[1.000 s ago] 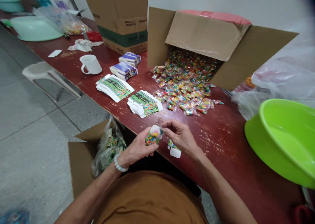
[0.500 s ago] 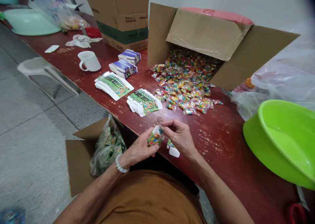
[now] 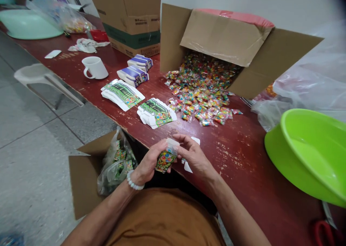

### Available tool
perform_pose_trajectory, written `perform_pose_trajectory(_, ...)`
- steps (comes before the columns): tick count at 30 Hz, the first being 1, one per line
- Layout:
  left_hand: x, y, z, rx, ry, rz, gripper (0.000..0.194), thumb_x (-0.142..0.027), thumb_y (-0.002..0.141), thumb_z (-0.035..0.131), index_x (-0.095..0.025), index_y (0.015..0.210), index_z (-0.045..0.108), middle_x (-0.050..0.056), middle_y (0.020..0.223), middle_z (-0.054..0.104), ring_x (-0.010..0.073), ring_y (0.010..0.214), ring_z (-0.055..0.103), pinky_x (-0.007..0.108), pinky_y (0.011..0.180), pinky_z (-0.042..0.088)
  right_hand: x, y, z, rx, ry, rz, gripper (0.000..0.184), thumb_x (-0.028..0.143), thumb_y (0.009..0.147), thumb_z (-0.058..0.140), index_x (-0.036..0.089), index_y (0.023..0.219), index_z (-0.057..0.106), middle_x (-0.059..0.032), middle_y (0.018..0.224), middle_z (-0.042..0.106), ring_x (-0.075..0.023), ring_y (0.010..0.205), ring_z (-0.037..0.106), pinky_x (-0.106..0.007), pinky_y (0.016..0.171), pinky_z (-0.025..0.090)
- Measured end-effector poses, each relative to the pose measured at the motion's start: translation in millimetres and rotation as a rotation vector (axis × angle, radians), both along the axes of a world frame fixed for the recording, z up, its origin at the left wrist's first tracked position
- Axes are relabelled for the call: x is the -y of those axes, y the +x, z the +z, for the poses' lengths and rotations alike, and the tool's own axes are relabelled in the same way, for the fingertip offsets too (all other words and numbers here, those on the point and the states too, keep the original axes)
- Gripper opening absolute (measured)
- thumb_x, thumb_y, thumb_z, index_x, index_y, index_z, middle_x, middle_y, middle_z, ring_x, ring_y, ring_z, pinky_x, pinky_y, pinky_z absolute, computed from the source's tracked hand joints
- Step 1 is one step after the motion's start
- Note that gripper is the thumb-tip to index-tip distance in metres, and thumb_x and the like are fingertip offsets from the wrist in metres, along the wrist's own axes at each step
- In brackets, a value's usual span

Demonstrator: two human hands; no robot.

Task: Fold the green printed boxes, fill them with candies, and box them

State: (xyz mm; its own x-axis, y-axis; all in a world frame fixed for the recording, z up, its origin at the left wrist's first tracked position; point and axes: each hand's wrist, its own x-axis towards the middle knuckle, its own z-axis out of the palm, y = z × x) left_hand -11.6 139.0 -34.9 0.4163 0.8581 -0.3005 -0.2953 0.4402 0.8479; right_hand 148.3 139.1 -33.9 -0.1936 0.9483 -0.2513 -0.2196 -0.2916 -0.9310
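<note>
My left hand [image 3: 151, 160] is wrapped round a small green printed candy box [image 3: 164, 161], held tilted above the table's front edge. The box's white top flap [image 3: 172, 143] stands up. My right hand [image 3: 190, 151] has its thumb and fingers closed at the top of the box, by the flap. Something clear or bluish shows at the opening, too small to make out. Partly hidden behind my right hand, a flattened green-and-white carton [image 3: 188, 167] lies on the red table. Beyond my hands are two fanned stacks of flat green cartons [image 3: 156, 113] and a heap of wrapped candies [image 3: 201, 101].
The candies spill from a tipped cardboard box [image 3: 213, 36]. A green basin [image 3: 286, 145] stands at the right, with red-handled scissors [image 3: 323, 233] below. A white mug [image 3: 95, 67] and purple cartons [image 3: 133, 75] stand at the left. An open box [image 3: 83, 188] with bagged filled boxes sits below the table edge.
My right hand has shifted from a pinch above the box's opening to grip at its top and flap. The candy box has turned slightly and moved a little left in my left hand.
</note>
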Motion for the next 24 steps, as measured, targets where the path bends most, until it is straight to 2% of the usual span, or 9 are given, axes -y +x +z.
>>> perform_pose_trajectory(2, 0.9, 2.7, -1.0, 0.003, 0.047, 0.026, 0.037, -0.049, 0.085, 0.063, -0.016, 0.101, 0.06, 0.002, 0.077, 0.064, 0.0142, 0.057, 0.06, 0.023, 0.043, 0.05, 4.3, -7.2, -0.7, 0.004, 0.025, 0.007, 0.044, 0.039, 0.075, 0.077, 0.021, 0.112, 0.06, -0.0015, 0.089, 0.066, -0.011, 0.059, 0.058, -0.024, 0.053, 0.049)
perform_pose_trajectory(4, 1.5, 4.5, -1.6, 0.011, 0.065, 0.05, 0.034, -0.046, 0.085, 0.065, -0.017, 0.102, 0.059, 0.0, 0.075, 0.062, 0.0127, 0.056, 0.058, 0.021, 0.041, 0.05, 7.1, -12.4, 0.9, 0.044, 0.088, -0.056, 0.039, 0.042, 0.077, 0.075, 0.021, 0.107, 0.062, -0.0018, 0.087, 0.065, -0.0123, 0.062, 0.058, -0.024, 0.053, 0.05)
perform_pose_trajectory(7, 1.8, 4.8, -1.2, 0.032, 0.027, 0.085, 0.032, -0.045, 0.085, 0.064, -0.017, 0.098, 0.057, 0.0, 0.073, 0.062, 0.0127, 0.054, 0.058, 0.022, 0.041, 0.051, 8.1, -13.2, 4.3, 0.011, 0.1, -0.149, 0.037, 0.047, 0.083, 0.068, 0.022, 0.108, 0.06, 0.0018, 0.076, 0.059, -0.0114, 0.056, 0.055, -0.024, 0.05, 0.048)
perform_pose_trajectory(10, 2.3, 4.0, 0.1, 0.045, -0.001, 0.103, 0.031, -0.046, 0.087, 0.06, -0.017, 0.097, 0.056, 0.002, 0.074, 0.064, 0.0139, 0.053, 0.06, 0.024, 0.043, 0.052, 7.0, -8.9, 5.5, -0.01, 0.114, -0.19, 0.038, 0.045, 0.082, 0.07, 0.024, 0.112, 0.058, 0.0038, 0.075, 0.056, -0.0101, 0.054, 0.054, -0.023, 0.049, 0.047)
perform_pose_trajectory(14, 4.3, 6.2, 0.7, 0.029, 0.053, 0.053, 0.029, -0.045, 0.09, 0.058, -0.017, 0.099, 0.057, 0.0, 0.071, 0.062, 0.0123, 0.053, 0.059, 0.022, 0.045, 0.052, 5.6, -5.5, 6.3, 0.171, 0.265, -0.207, 0.023, 0.036, 0.072, 0.078, 0.02, 0.082, 0.065, -0.0021, 0.096, 0.056, -0.01, 0.066, 0.054, -0.022, 0.053, 0.046)
perform_pose_trajectory(16, 5.3, 7.7, 0.2, 0.017, 0.076, 0.045, 0.03, -0.045, 0.09, 0.059, -0.018, 0.102, 0.057, 0.001, 0.076, 0.062, 0.0119, 0.056, 0.059, 0.021, 0.045, 0.052, 5.3, -4.9, 7.6, 0.178, 0.217, -0.179, 0.026, 0.034, 0.068, 0.081, 0.02, 0.083, 0.064, -0.0024, 0.096, 0.057, -0.0109, 0.067, 0.055, -0.022, 0.053, 0.046)
perform_pose_trajectory(19, 6.1, 7.7, -0.7, 0.02, 0.083, 0.045, 0.034, -0.045, 0.089, 0.06, -0.018, 0.109, 0.056, 0.003, 0.085, 0.064, 0.0146, 0.066, 0.062, 0.021, 0.046, 0.053, 4.4, -2.0, 6.8, 0.002, 0.03, -0.148, 0.054, 0.032, 0.062, 0.087, 0.025, 0.108, 0.06, 0.0016, 0.09, 0.06, -0.0101, 0.062, 0.056, -0.022, 0.053, 0.046)
perform_pose_trajectory(20, 6.2, 7.3, -0.9, 0.022, 0.08, 0.051, 0.035, -0.045, 0.089, 0.06, -0.018, 0.11, 0.056, 0.004, 0.085, 0.064, 0.0153, 0.067, 0.062, 0.021, 0.045, 0.053, 3.8, -0.6, 5.3, -0.062, -0.012, -0.143, 0.058, 0.034, 0.062, 0.087, 0.026, 0.112, 0.059, 0.0018, 0.09, 0.061, -0.0094, 0.062, 0.056, -0.022, 0.054, 0.047)
perform_pose_trajectory(24, 6.6, 6.8, -0.4, 0.022, 0.062, 0.085, 0.039, -0.044, 0.087, 0.062, -0.018, 0.113, 0.053, 0.002, 0.079, 0.063, 0.0155, 0.064, 0.062, 0.021, 0.042, 0.053, 2.1, 2.2, -2.1, -0.181, -0.07, -0.017, 0.041, 0.039, 0.069, 0.084, 0.019, 0.1, 0.068, -0.0018, 0.088, 0.067, -0.0072, 0.058, 0.056, -0.02, 0.053, 0.046)
